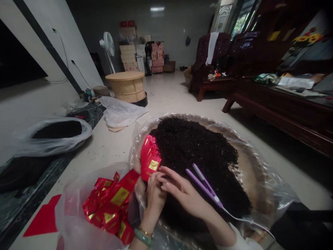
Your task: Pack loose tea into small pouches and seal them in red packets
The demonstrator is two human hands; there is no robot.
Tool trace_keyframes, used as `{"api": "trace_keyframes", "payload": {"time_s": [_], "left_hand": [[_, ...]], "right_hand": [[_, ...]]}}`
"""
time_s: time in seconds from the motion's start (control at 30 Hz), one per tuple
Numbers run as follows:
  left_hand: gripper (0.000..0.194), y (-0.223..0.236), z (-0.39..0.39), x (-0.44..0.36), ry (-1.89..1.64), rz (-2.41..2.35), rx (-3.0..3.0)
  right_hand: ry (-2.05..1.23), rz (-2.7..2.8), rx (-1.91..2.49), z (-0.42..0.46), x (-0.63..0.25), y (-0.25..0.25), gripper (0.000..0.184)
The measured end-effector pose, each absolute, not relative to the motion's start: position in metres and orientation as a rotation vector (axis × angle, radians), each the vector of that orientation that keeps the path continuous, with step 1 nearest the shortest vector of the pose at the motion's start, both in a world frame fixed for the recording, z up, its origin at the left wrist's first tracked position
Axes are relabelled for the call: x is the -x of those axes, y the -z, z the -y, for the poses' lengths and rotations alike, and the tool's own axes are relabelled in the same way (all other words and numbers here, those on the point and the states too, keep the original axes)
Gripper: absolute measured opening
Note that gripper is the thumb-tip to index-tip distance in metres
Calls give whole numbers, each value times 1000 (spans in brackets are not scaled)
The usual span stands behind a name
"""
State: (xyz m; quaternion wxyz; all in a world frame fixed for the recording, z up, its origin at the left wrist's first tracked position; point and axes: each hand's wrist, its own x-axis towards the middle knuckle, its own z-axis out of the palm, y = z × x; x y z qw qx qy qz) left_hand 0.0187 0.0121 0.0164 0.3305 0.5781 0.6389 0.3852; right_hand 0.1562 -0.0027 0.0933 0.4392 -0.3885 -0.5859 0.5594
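Observation:
A fanned stack of small red packets with gold labels [149, 158] stands at the left edge of a mound of dark loose tea [197, 152]. My left hand [154, 194] is closed round the bottom of that stack. My right hand [182, 196] pinches the front packet with thumb and fingertips, while a purple hair-straightener-style heat sealer [204, 185] lies across its back, its white cord trailing right. The tea fills a wide round tray lined with clear plastic [249, 156].
A clear bag of more red gold-labelled packets [111, 208] sits at lower left, a flat red sheet [43, 218] beside it. A plastic-lined bag of dark tea [56, 133] lies left. Beyond are a wicker drum [127, 85], a fan, stacked boxes and dark wooden furniture [281, 104] on the right.

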Motion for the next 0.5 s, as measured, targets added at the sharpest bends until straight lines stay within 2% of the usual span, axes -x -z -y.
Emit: {"api": "trace_keyframes", "payload": {"time_s": [0.1, 0.2, 0.33, 0.5], "left_hand": [[24, -24, -22, -5, -798, -1962, -1747], [23, -24, -32, 6, -589, -2142, -1844], [31, -15, -41, 9, -563, -2167, -1794], [42, -7, -48, 11, -671, -2128, -1673]], "right_hand": [[-1182, 1582, 1098, 2, -165, -72, 34], [-884, 1764, 1306, 5, -188, -47, 28], [-636, 1879, 1404, 12, -204, -25, 28], [-590, 1920, 1397, 14, -203, -24, 27]]}}
